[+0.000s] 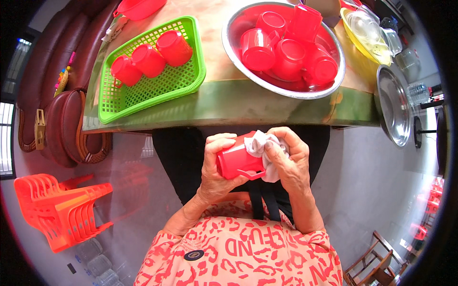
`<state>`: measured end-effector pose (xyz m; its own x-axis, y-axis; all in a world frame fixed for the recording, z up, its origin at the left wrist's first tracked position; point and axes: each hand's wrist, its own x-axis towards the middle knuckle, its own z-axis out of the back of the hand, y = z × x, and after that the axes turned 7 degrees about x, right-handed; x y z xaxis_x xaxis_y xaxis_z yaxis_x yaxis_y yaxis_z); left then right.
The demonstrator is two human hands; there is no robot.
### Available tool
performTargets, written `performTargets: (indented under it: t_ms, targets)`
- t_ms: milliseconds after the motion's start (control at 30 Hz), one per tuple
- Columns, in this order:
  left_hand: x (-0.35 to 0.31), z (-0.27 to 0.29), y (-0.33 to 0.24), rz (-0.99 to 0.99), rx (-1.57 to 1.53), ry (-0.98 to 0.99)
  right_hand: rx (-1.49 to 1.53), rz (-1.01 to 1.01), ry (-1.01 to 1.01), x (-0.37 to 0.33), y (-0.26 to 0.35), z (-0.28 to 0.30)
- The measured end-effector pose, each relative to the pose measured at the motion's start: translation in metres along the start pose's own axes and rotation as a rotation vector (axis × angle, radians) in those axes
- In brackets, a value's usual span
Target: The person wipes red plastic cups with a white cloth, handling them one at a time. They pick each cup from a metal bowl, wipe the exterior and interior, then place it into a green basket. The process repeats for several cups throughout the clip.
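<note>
Over my lap, my left hand (pixel 217 164) is wrapped round a red plastic mug (pixel 234 159), which lies tilted on its side with its handle toward me. My right hand (pixel 289 159) grips a crumpled white cloth (pixel 271 167) and presses it at the mug's right end. The cloth covers that end, so the mug's rim and inside are hidden. On the table ahead, a green plastic basket (pixel 152 106) holds three red mugs (pixel 149 61) in a row. To its right, a steel basin (pixel 281 90) holds several more red mugs (pixel 291 55), jumbled together.
The table edge (pixel 229 114) runs just beyond my hands. A yellow basin (pixel 355 40) with clear plastic ware stands at the far right, beside a tilted steel bowl (pixel 393 105). Stacked orange stools (pixel 64 209) are at the left, below a brown leather sofa (pixel 57 57).
</note>
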<state>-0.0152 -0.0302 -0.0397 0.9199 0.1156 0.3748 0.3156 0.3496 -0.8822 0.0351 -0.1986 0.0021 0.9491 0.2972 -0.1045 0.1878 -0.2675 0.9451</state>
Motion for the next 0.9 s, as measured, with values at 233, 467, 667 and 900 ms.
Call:
performTargets:
  t_ms: [233, 467, 667, 900]
  targets:
    - [0.004, 0.005, 0.007, 0.008, 0.014, 0.008, 0.071, -0.036, 0.003, -0.018, -0.009, -0.001]
    - [-0.002, -0.001, 0.001, -0.016, -0.012, 0.117, -0.058, 0.026, -0.075, 0.006, -0.016, 0.005]
    - [0.000, -0.002, 0.002, 0.022, -0.164, 0.162, -0.049, 0.141, -0.087, 0.020, -0.016, 0.007]
    - [-0.001, 0.002, 0.003, 0.484, -0.669, 0.158, -0.426, 0.475, 0.388, 0.011, -0.002, 0.020]
